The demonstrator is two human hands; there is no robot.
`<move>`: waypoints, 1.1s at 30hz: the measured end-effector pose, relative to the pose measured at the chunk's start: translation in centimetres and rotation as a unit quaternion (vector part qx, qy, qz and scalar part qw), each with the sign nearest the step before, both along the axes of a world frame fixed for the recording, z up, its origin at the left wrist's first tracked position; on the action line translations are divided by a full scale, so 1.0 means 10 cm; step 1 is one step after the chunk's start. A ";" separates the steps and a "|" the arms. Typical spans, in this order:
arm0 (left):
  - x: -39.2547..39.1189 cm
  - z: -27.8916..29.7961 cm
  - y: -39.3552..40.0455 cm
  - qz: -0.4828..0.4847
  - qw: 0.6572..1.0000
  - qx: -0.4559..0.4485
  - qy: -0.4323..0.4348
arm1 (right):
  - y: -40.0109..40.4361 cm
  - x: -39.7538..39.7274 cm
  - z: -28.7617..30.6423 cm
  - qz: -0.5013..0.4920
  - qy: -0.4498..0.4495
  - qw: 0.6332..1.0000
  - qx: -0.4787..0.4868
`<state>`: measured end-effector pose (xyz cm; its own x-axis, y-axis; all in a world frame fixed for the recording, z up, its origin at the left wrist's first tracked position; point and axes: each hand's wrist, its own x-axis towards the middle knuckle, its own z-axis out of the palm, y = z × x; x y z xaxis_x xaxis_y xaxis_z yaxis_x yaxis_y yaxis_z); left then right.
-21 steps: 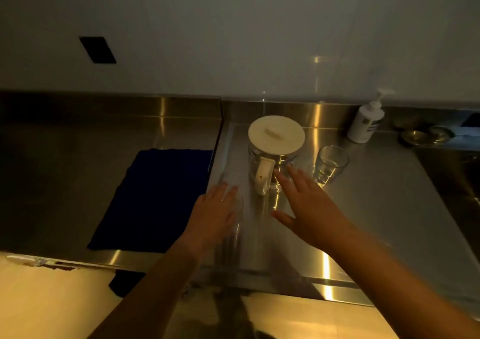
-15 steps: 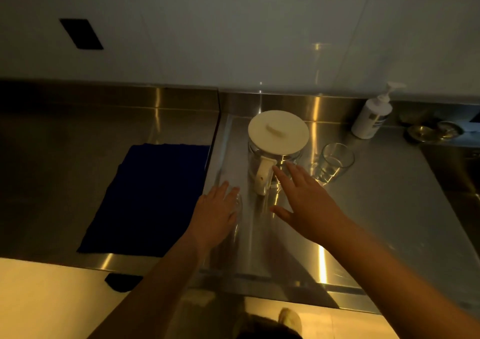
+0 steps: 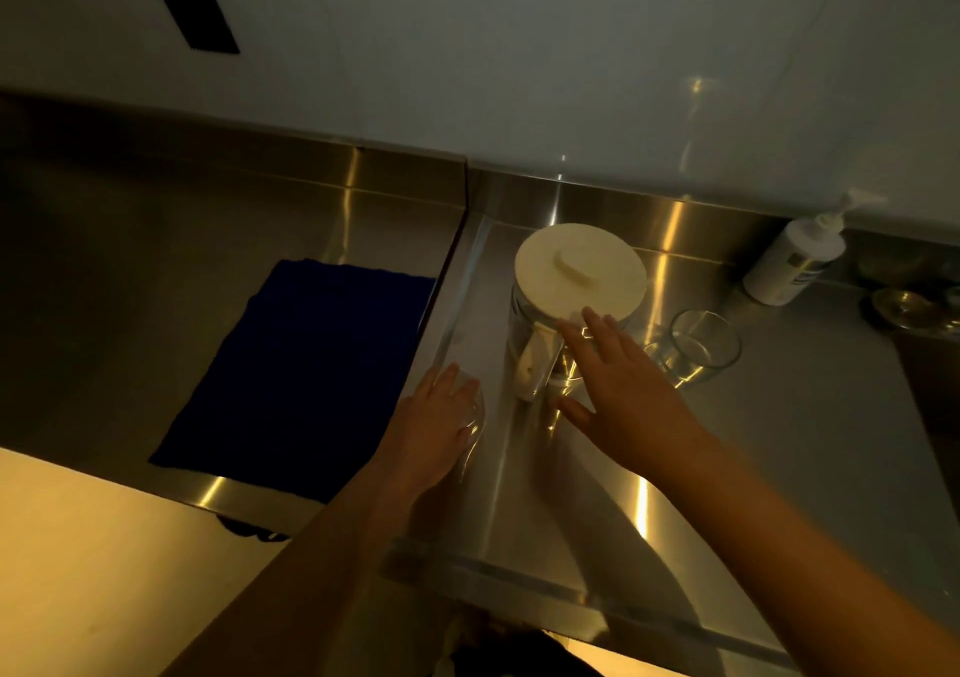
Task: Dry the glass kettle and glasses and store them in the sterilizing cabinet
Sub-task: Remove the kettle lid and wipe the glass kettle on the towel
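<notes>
Room: a dim kitchen, a pale wall (image 3: 519, 53) behind a stainless steel counter (image 3: 779, 468) lit by warm glare streaks.
Counter: two steel sections meet at a raised seam; the right section is a shallow tray with a low rim, the left section sits a little higher.
Wall plate: a dark rectangle (image 3: 197, 18) high on the wall, above the left section.
Cloth: a dark blue cloth (image 3: 296, 375) lies flat on the left section, its right edge just beside the seam and its near edge reaching the counter's front edge.
Kettle: a glass kettle (image 3: 535, 338) stands upright toward the back of the right section, with a cream lid (image 3: 581, 274) on top and a cream handle (image 3: 535, 364) facing the person.
Far glass: a clear glass (image 3: 701, 346) stands just beside the kettle on its right, apart from it.
Near glass: a second clear glass (image 3: 474, 416) stands near the left rim of the right section, mostly hidden under the left hand.
Left hand: the left hand (image 3: 436, 422) lies over the near glass, fingers bent down round it, grasping it from above.
Right hand: the right hand (image 3: 623, 390) is spread and relaxed, fingers straight, fingertips (image 3: 589, 315) at the kettle's rim beside the handle; it grips nothing.
Soap bottle: a white pump bottle (image 3: 795, 266) stands at the back edge, right of the kettle.
Small dish: a small round metal dish (image 3: 904, 307) sits near the right edge, blurred.
</notes>
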<state>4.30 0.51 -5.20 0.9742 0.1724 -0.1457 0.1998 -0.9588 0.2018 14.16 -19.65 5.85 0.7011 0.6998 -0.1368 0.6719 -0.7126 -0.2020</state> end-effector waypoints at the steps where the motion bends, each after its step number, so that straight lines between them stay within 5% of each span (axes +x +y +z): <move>1: 0.00 0.01 0.00 0.002 1.000 -0.005 0.002 | 0.00 0.02 0.00 0.002 -0.003 1.000 0.001; 15: 0.04 0.04 -0.04 0.009 0.999 0.015 0.028 | -0.12 0.21 -0.03 -0.001 0.005 1.000 0.025; 25: 0.72 0.85 -0.32 -0.007 0.993 -0.029 -0.114 | -0.48 0.47 -0.16 -0.065 0.004 0.998 0.010; 33: 1.52 1.09 -0.57 -0.108 0.991 0.058 -0.051 | -0.89 0.94 -0.33 -0.123 0.005 0.992 -0.019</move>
<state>19.50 -5.20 5.68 0.9989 -0.0314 -0.0361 -0.0278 -0.9949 0.0964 23.57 -28.51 2.58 0.8489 0.5012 -0.1676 0.4744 -0.8624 -0.1766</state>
